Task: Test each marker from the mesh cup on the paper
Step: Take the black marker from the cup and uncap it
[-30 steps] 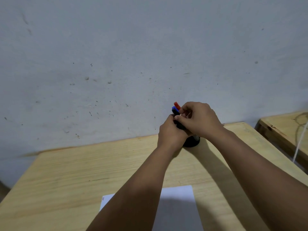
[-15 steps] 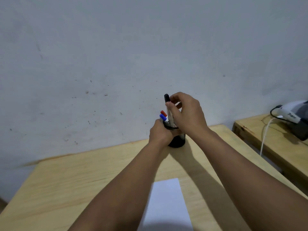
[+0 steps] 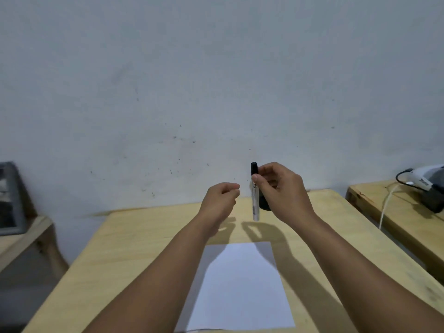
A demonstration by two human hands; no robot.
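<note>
My right hand [image 3: 283,191] pinches a white marker with a black cap [image 3: 255,200] and holds it upright in the air, cap up, above the far part of the table. Behind that hand only a sliver of the dark mesh cup [image 3: 264,205] shows; its other markers are hidden. My left hand [image 3: 221,200] hovers just left of the marker with fingers loosely curled and nothing in it. A white sheet of paper [image 3: 242,289] lies flat on the wooden table [image 3: 134,248] between my forearms, near me.
The grey wall stands right behind the table. At the right is a second wooden table [image 3: 408,222] with a dark device [image 3: 432,188] and white cable [image 3: 386,203]. At the left a low wooden stand carries a grey box [image 3: 9,200].
My right hand has drawn the black-capped marker up and clear of the cup. My left hand let go of the cup and moved left. The camera tilted down and back, showing more paper.
</note>
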